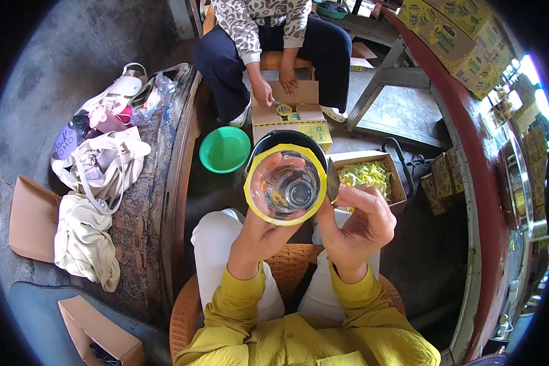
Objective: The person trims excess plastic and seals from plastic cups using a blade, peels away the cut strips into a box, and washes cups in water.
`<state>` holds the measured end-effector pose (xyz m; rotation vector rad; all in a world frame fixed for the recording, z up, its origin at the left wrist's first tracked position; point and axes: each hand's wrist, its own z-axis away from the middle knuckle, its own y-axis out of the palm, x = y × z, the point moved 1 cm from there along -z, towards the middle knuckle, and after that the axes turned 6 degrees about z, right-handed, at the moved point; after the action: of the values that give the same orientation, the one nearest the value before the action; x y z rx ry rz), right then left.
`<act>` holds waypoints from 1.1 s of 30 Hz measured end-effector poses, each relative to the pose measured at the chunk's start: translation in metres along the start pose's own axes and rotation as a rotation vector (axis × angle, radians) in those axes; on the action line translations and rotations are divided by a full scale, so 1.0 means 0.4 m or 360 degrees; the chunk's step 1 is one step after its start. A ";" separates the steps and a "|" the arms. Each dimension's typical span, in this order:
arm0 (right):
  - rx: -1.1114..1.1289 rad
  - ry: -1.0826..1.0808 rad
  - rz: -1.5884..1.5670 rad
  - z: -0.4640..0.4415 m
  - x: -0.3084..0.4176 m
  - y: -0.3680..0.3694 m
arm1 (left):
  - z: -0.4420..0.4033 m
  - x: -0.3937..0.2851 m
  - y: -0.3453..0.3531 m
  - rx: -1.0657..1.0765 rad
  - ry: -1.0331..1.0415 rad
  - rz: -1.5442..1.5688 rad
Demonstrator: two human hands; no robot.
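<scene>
A clear plastic cup [285, 186] with a yellow band around its rim is tilted so its open mouth or end faces me. My left hand [259, 244] is closed around it from below, and its fingers show through the clear wall. My right hand [360, 226] is closed in a pinch on a thin, dark, blade-like piece [333, 182], which stands against the cup's right edge. The kind of tool is hard to make out. Behind the cup is a black bucket [287, 135], mostly hidden. An open carton [399, 204] of yellow scraps [369, 177] sits just beyond my right hand.
Opposite me a person sits with hands [274, 90] over a carton [296, 122] holding yellow-lidded cups. A green basin [225, 150] is on the floor. Bags [107, 161] lie on a bench at left. A wooden frame [402, 77] and stacked lemon cartons [448, 39] are at right.
</scene>
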<state>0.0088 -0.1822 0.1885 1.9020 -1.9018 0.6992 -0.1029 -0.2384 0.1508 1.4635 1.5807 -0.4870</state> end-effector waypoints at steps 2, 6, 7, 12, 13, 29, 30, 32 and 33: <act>-0.0003 -0.0017 0.0007 0.001 -0.002 0.002 | 0.010 0.000 -0.002 -0.0049 -0.0144 -0.0016; -0.0005 -0.0033 0.0018 0.001 -0.001 0.005 | 0.007 0.004 -0.006 -0.0035 0.0005 -0.0090; -0.0002 -0.0034 0.0018 0.000 -0.001 0.005 | 0.006 0.003 -0.006 -0.0041 0.0020 -0.0119; 0.0013 -0.0026 0.0020 -0.001 0.001 0.005 | -0.006 0.004 -0.001 -0.0098 0.0213 -0.0268; 0.0007 -0.0027 0.0018 -0.001 0.000 0.005 | -0.003 0.004 -0.002 -0.0090 0.0146 -0.0244; -0.0002 -0.0039 -0.0005 -0.002 -0.007 -0.012 | 0.010 -0.007 -0.015 0.0112 -0.0081 -0.0012; 0.0022 -0.0015 -0.0025 -0.005 -0.007 -0.016 | 0.012 -0.005 -0.014 0.0099 -0.0111 0.0031; 0.0049 -0.0004 -0.0040 -0.007 -0.007 -0.019 | 0.011 -0.007 -0.024 0.0151 -0.0139 -0.0085; 0.0051 -0.0016 -0.0034 -0.008 -0.007 -0.019 | 0.011 -0.008 -0.029 0.0177 -0.0154 -0.0143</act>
<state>0.0161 -0.1777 0.1902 1.9461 -1.8843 0.7190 -0.1125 -0.2462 0.1480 1.4334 1.5688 -0.6977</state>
